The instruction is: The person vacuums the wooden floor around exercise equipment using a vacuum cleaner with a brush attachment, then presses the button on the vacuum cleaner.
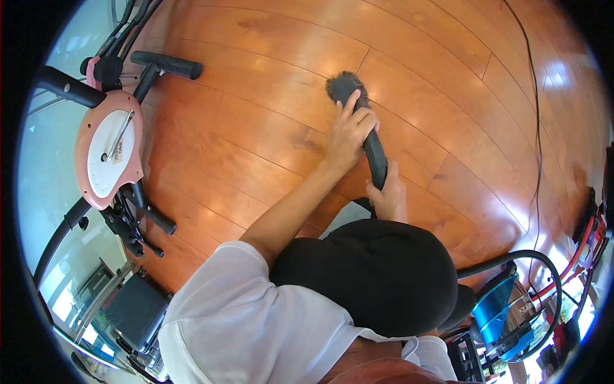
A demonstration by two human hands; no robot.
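Observation:
A black brush attachment [375, 157] with a rounded head ringed by dark bristles is in front of me, above or on the wooden floor. Near its head, my left hand [353, 131] is closed around it, with one finger stretched along the top. My right hand [389, 195] grips the lower end, close to my knees. I cannot tell whether the bristles touch the floorboards. My black-clad leg hides what lies just below the right hand.
An exercise bike [110, 150] with a pink and white housing stands at the left. At the right are a blue vacuum cleaner [494, 310] and its curved black hose [543, 256]. A thin black cable [538, 141] runs across the wooden floor [268, 83].

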